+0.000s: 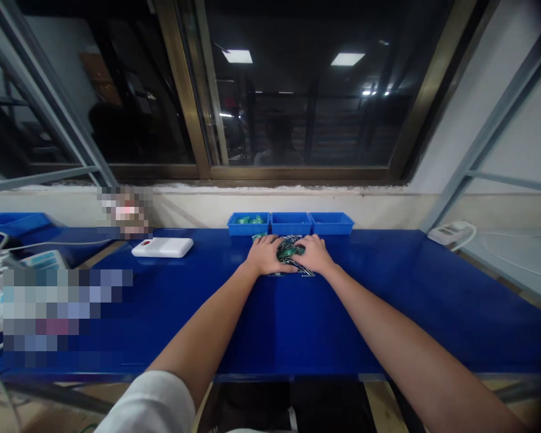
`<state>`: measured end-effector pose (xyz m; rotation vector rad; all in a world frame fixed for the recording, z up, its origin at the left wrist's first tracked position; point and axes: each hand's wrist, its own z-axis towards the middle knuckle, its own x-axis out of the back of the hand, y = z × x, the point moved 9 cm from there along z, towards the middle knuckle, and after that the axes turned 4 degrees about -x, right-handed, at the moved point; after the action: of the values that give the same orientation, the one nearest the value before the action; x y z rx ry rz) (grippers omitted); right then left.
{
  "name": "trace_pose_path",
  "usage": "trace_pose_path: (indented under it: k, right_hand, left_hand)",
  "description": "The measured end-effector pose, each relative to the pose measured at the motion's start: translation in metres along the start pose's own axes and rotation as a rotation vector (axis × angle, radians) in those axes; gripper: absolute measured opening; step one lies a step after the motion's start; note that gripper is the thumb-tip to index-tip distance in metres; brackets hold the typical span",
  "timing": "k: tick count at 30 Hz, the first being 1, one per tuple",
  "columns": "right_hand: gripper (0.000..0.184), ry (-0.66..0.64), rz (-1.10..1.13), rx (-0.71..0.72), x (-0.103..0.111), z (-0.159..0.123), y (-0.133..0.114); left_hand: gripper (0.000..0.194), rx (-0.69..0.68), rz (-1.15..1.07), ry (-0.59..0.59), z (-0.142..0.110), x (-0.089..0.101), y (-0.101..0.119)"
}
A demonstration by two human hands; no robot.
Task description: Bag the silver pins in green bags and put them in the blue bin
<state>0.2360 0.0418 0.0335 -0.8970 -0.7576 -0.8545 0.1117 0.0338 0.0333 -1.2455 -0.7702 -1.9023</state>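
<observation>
No text or label is legible anywhere (some patches are blurred).

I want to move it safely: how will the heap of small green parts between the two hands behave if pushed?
The heap of green parts is loose pieces, so it will probably spread, not slide as one. Both hands, left hand and right hand, cup it, which suggests strays escape easily. The pieces look small, likely light.

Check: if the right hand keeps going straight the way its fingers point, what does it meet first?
Probably the middle blue bin: the right hand points away from the body, over the green parts pile. Depth is unclear.
</observation>
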Motion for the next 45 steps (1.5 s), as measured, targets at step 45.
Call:
trace_pose_path:
  k: [45]
  right_hand:
    - [0.024, 0.167, 0.973, -0.164, 0.003, 0.023, 0.028]
  left_hand:
    - [0.032, 0.073, -0.096, 0.265, 0.012, 0.024, 0.01]
